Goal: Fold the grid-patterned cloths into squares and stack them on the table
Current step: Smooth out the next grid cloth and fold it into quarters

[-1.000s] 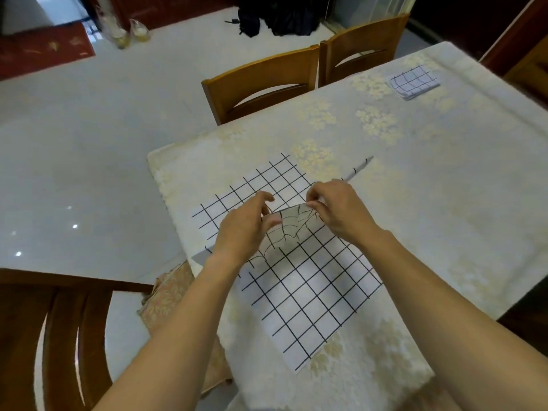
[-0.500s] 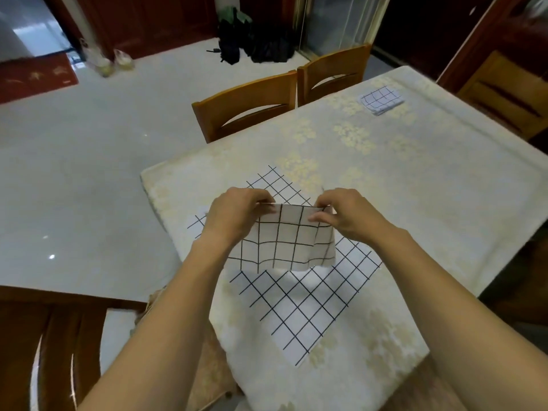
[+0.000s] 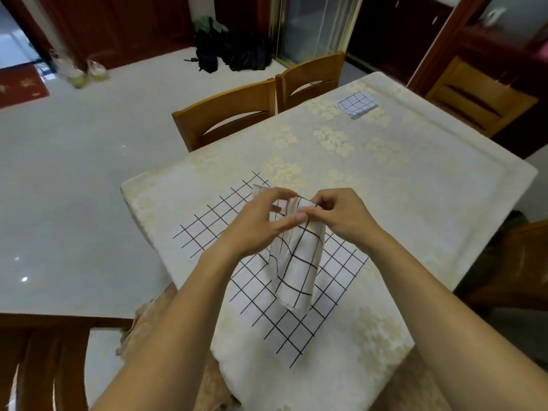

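Note:
A white cloth with a black grid (image 3: 299, 262) hangs folded in the air, pinched at its top edge by both hands. My left hand (image 3: 261, 225) and my right hand (image 3: 341, 216) are close together, fingertips almost touching. Under it a large grid-patterned cloth (image 3: 296, 318) lies flat on the near corner of the table (image 3: 444, 185). A folded grid cloth (image 3: 357, 104) rests at the table's far side.
The table wears a cream floral tablecloth. Two wooden chairs (image 3: 231, 114) stand along its left far side, another chair (image 3: 480, 99) at the far right, and a dark chair (image 3: 38, 360) at the near left. Bags (image 3: 228, 51) sit on the pale floor.
The hands have lifted the small cloth off the flat one and brought its top corners together, so it now hangs as a narrower fold. The view has tilted up.

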The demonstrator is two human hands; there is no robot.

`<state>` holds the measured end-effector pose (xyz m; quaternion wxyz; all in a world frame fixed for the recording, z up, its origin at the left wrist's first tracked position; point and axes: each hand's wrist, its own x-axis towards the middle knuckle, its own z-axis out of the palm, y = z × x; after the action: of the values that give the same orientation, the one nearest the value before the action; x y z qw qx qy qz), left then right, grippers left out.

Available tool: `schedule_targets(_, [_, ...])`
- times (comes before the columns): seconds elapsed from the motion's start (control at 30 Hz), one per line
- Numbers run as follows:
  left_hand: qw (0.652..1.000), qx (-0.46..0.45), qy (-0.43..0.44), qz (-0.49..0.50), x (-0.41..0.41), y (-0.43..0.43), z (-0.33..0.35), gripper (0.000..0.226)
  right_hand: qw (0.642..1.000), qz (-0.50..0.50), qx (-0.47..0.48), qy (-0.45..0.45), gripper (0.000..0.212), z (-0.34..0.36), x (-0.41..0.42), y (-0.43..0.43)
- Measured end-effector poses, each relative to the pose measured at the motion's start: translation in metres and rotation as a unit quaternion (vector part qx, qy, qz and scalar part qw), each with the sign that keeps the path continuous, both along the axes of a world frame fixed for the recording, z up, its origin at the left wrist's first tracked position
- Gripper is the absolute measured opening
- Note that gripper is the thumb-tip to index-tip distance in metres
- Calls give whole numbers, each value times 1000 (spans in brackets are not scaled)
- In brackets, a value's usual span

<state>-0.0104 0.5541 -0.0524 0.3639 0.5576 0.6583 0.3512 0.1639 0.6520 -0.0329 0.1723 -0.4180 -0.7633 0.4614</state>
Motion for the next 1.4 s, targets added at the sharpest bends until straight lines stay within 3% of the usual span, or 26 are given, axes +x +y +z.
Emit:
schedule_targets(0.1, [998,-25,-49,-34,18,-7,-5,62,998,-28,-36,36,19,0,-2,-6])
schedule_targets(0.17, [999,-19,-16,-22,23,-10,-12,60,996,-46,-53,51,17,-2,-2,-10])
schedule_targets(0.33, [998,10,65,8,17,-12,-22,17,996,-31,-68,39,31,-7,0,-15])
schedule_targets(0.5, [992,24,126,19,10,-12,-19,10,997,-15,-9,79,30,-1,-4,-18])
schedule_targets(0.77, [985,58,157,39,1,-12,-16,29,988,-83,100,86,13,5,-6,-15])
schedule_targets(0.83, [987,67,143,32,-2,-13,-15,30,984,-84,139,68,28,2,-4,-13])
schedule_targets(0.9, [990,67,123,22,-4,-14,-12,29,988,-57,140,25,58,-1,-1,-10])
schedule_targets(1.0, [993,73,89,-3,-8,-16,-7,28,999,31,34,-22,81,-5,1,-6])
schedule_targets(1.1, [996,72,49,1,-12,-17,-6,28,994,69,-86,5,47,-5,5,-7])
schedule_targets(1.17, [997,67,26,32,-15,-17,-6,30,991,55,-115,39,27,-8,5,-8])
schedule_targets(1.4, [994,28,1,103,-33,-20,-4,36,987,-60,-112,101,10,-17,8,-3])
